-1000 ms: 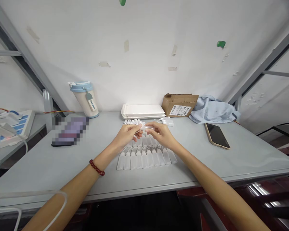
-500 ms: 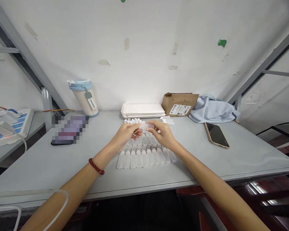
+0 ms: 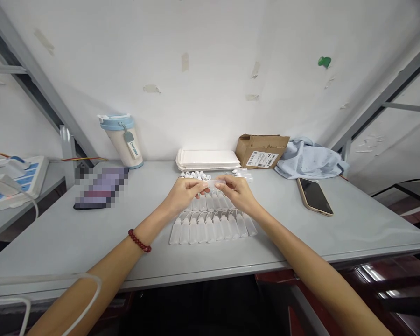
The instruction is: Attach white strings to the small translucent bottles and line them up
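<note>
A small translucent plastic bottle [image 3: 215,183] lies sideways between my two hands above the table. My left hand [image 3: 187,192] pinches its left end, where the fingers hide the neck and cap. My right hand [image 3: 237,191] grips the other end with thumb and fingers. Just in front of me, a row of similar translucent bottles [image 3: 210,229] lies side by side, with thin white loops at their tops. Behind it a second row [image 3: 210,203] is partly covered by my hands. Small white caps [image 3: 195,176] are heaped beyond my left hand.
More clear bottles [image 3: 243,174] lie beyond my right hand. At the back stand a white stack of flat trays [image 3: 208,159], a cardboard box [image 3: 262,151] and a blue cloth [image 3: 310,158]. A tumbler [image 3: 122,142] and phones [image 3: 315,197] are at the sides; a white cable [image 3: 94,289] crosses my left forearm.
My hands have drawn slightly closer on the bottle, and the left fingers have shifted. The white strap seen by my left fingers is now hidden. Bottle rows have stayed put.
</note>
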Available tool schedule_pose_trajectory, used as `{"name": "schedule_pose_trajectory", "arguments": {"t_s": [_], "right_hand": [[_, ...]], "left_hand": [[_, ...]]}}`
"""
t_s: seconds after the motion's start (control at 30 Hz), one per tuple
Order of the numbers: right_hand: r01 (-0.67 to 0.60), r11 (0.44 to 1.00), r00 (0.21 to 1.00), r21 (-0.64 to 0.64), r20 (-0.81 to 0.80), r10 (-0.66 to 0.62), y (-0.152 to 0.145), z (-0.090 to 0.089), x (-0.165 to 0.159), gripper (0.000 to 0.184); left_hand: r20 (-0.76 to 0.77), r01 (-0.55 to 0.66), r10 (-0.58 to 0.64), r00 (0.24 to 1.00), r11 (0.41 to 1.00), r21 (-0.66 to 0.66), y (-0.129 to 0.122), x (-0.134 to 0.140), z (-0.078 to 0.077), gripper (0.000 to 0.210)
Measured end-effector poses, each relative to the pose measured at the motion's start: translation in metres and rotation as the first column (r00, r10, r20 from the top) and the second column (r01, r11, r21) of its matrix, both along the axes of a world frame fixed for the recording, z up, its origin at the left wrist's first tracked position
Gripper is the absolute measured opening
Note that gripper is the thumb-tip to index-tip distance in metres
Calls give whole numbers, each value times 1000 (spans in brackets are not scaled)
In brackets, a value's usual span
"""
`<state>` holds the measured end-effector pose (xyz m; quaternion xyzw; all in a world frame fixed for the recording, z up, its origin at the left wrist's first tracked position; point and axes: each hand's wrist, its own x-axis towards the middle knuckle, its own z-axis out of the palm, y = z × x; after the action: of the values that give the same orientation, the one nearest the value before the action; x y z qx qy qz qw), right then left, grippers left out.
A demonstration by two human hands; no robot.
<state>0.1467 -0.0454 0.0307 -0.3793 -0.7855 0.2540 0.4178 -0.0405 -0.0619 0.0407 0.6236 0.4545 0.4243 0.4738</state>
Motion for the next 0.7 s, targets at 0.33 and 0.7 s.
{"name": "schedule_pose_trajectory", "arguments": {"t_s": [0.33,0.7], "right_hand": [[-30,985,993,-168,-120,9,-1,0,-2,39],[-31,999,998,27,-49,33,0,-1,-2,32]], "left_hand": [[-12,-51,52,999,997,58,-2,4,2,30],[79,-38,43,996,997,-65,-2,5,0,39]]}}
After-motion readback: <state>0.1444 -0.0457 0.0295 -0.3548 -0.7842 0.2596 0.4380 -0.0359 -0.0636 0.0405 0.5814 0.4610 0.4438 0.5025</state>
